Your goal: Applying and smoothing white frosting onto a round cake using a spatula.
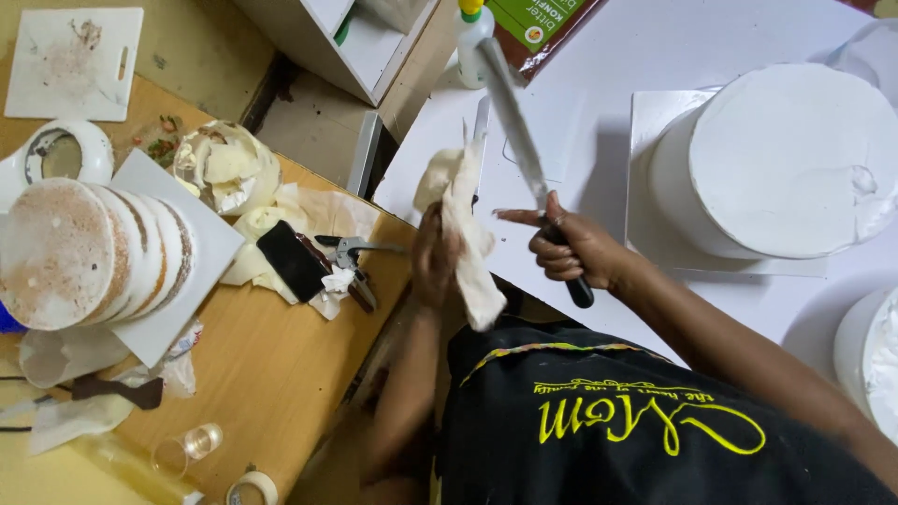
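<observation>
A round white frosted cake (790,154) is sitting on the white surface (599,56). Beside it, the right hand's (572,251) fingers are gripping a long metal spatula (513,117), while the left hand (432,254) is clutching a crumpled cream cloth (465,224) just beside the blade.

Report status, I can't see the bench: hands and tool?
Right hand grips long metal palette knife. Left hand holds crumpled white cloth. Nothing between them.

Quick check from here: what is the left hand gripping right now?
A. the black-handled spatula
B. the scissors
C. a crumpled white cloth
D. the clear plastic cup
C: the left hand grips a crumpled white cloth, while the right hand holds the long palette knife by its black handle.
</observation>
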